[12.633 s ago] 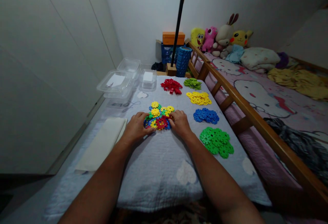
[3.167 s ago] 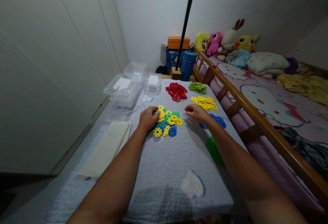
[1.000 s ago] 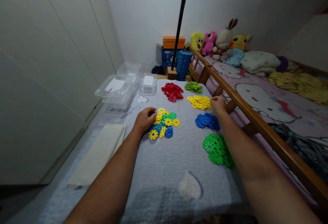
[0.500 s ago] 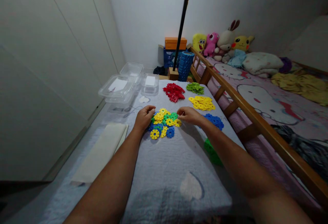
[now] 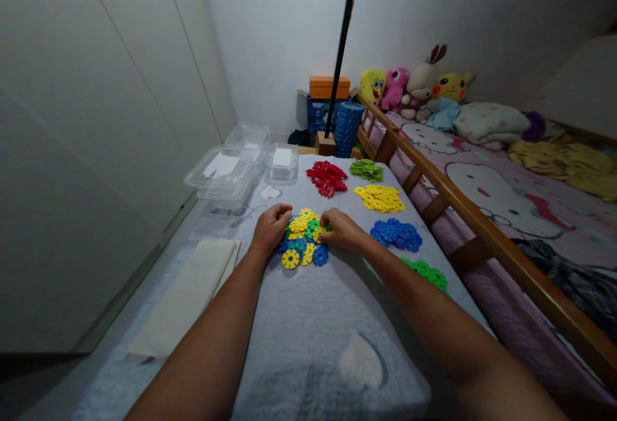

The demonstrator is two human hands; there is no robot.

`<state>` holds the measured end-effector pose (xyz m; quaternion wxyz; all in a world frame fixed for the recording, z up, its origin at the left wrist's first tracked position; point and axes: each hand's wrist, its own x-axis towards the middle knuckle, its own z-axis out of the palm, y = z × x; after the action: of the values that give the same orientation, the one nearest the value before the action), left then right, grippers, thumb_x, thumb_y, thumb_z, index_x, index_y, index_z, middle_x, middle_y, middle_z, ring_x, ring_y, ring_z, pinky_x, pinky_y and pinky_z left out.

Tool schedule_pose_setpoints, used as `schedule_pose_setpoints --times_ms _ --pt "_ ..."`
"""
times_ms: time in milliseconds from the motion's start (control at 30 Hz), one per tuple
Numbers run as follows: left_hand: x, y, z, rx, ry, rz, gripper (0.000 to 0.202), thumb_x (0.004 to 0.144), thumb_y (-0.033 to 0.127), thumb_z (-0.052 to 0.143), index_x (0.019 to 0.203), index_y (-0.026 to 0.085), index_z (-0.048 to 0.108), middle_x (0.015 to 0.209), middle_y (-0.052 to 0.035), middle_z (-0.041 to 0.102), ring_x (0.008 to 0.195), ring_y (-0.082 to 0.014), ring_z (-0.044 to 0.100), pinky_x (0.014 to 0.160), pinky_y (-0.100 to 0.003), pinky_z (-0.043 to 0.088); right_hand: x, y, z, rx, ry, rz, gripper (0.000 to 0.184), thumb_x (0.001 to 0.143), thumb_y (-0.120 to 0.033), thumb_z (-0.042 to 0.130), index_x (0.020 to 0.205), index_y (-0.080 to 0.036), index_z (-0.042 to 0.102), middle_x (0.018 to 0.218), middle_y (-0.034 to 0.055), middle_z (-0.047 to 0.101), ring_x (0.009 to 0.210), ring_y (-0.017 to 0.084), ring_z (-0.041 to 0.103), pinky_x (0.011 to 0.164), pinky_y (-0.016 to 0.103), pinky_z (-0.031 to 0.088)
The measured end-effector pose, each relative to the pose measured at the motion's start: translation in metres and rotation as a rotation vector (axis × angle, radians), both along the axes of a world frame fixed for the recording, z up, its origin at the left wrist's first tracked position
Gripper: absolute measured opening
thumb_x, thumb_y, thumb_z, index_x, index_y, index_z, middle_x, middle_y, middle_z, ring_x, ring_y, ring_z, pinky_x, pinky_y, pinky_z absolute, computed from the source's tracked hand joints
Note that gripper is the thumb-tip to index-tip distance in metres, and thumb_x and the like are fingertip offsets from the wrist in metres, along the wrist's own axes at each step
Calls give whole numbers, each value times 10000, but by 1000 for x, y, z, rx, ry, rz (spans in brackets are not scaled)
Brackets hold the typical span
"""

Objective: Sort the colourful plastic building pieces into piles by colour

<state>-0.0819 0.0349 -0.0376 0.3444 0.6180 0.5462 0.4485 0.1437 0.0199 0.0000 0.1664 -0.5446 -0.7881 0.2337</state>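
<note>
A mixed heap of flat, notched plastic snowflake discs (image 5: 301, 231) in yellow, blue and green lies mid-table. At its left edge is my left hand (image 5: 270, 231), fingers curled and thumb drawn in against them; whatever they hold is hidden. My right hand (image 5: 341, 229) reaches over the heap's right side, thumb and fingers pinched among green and yellow discs. I cannot make out what is between these fingertips. To the right are sorted piles: red discs (image 5: 326, 178), lime-green discs (image 5: 366, 170), yellow discs (image 5: 380, 198), blue discs (image 5: 396, 234) and green discs (image 5: 427, 274), the last partly behind my right forearm.
Clear plastic containers (image 5: 219, 173) with white papers stand at the back left. A folded cream cloth (image 5: 187, 299) lies left of my left forearm. A wooden bed rail (image 5: 448, 199) runs along the right side. A black pole (image 5: 341, 54) rises behind the table.
My right hand has moved left, onto the heap's right side. The sorted blue and green piles show more fully as the right forearm has shifted. My left hand stays at the heap's left edge.
</note>
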Motion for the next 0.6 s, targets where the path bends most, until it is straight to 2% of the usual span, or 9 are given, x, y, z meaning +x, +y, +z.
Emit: schedule_pose_setpoints --times_ms 167,267,367,433,533,600 --pt "-1 -1 2 0 22 -6 373 806 446 573 1015 185 738 1034 -81 782 944 -244 712 916 -379 557 12 7 1 -220 300 -55 157 704 -179 722 727 -186 566 657 -67 534 621 102 476 588 221 349" --pt "-1 -1 3 1 29 -14 377 804 451 573 1012 182 735 1023 -81 781 935 -244 708 910 -376 552 34 16 8 -221 506 -191 162 694 -224 718 730 -188 564 635 -61 563 575 99 502 559 219 383" --pt "-1 -1 3 -6 20 -19 392 799 466 577 1013 176 730 1021 -86 778 927 -246 706 905 -377 548 68 32 18 -157 640 -416 148 694 -211 701 760 -186 571 641 -46 602 558 99 548 537 208 424" --pt "0 -1 2 -8 18 -18 408 794 483 583 1012 171 730 1017 -91 776 923 -250 706 892 -377 548 93 43 25 -104 667 -621 156 683 -163 699 763 -184 567 614 -50 592 525 96 545 512 201 428" --pt "0 0 1 -2 26 -14 425 787 500 587 1008 167 732 1009 -95 776 922 -255 706 880 -375 545 126 58 28 -11 603 -910 189 659 -82 702 744 -179 564 551 -58 555 485 95 530 463 186 392" --pt "0 0 2 0 27 -16 424 781 501 588 1003 169 731 1001 -92 777 914 -253 706 873 -370 545 141 65 26 26 517 -1005 180 663 -51 691 694 -173 561 510 -55 531 467 90 508 436 175 352"
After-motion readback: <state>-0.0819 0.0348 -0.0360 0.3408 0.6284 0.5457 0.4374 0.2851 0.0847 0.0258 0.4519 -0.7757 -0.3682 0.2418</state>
